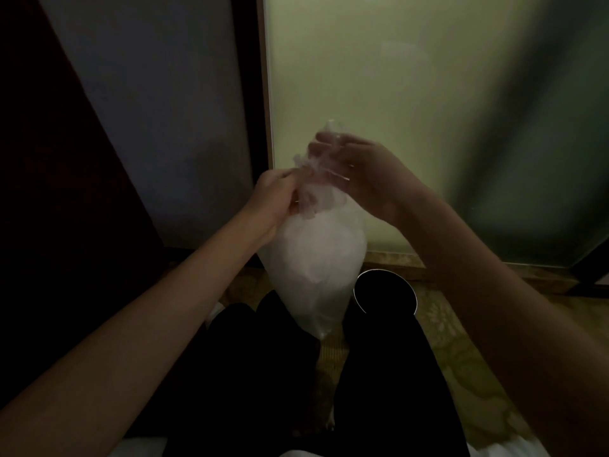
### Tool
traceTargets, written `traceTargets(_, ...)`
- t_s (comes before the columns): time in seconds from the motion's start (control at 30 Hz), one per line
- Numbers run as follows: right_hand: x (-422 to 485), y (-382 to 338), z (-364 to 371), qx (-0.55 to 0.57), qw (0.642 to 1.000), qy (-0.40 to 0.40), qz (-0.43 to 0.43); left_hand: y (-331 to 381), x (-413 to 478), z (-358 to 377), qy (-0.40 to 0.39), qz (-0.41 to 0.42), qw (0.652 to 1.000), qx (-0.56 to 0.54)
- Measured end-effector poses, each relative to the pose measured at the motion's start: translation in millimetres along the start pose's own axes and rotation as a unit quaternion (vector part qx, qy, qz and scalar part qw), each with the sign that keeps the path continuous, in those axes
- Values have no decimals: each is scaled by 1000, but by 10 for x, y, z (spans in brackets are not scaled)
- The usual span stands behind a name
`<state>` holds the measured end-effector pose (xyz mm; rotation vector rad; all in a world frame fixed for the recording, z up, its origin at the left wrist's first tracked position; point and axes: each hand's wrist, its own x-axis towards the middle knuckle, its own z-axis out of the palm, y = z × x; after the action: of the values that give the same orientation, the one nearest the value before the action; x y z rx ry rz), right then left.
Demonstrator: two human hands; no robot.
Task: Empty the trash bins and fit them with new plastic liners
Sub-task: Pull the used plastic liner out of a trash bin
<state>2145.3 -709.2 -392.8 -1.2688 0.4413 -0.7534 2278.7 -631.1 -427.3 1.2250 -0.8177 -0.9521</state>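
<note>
Above the dark trousers (379,374), the full bag (316,258) hangs in the air, its neck bunched in the left hand (273,199), whose fingers curl tight round it; the right hand (362,173) has the loose top film draped over fairly straight fingers, and I cannot tell whether it pinches it. This looks like the tying-off, so keep the left grip firm on the neck, twist the slack into a cord and knot it snug. Beyond, on the floor (461,341) before the frosted panel (379,77), the bin (379,271) stands dark inside, seemingly unlined
</note>
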Motion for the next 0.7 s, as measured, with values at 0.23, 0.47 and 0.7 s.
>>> traceTargets(0.23,-353,323,-325,-283,954,82,-44,-11,36,-39,37,-34,991,-127)
traceTargets(0.47,-362,611,-142,-259,938,174,-149,29,-34,19,-20,14,1000,-10)
traceTargets(0.7,-228,465,16,-125,970,201,-50,224,-189,82,-188,-6,980,66)
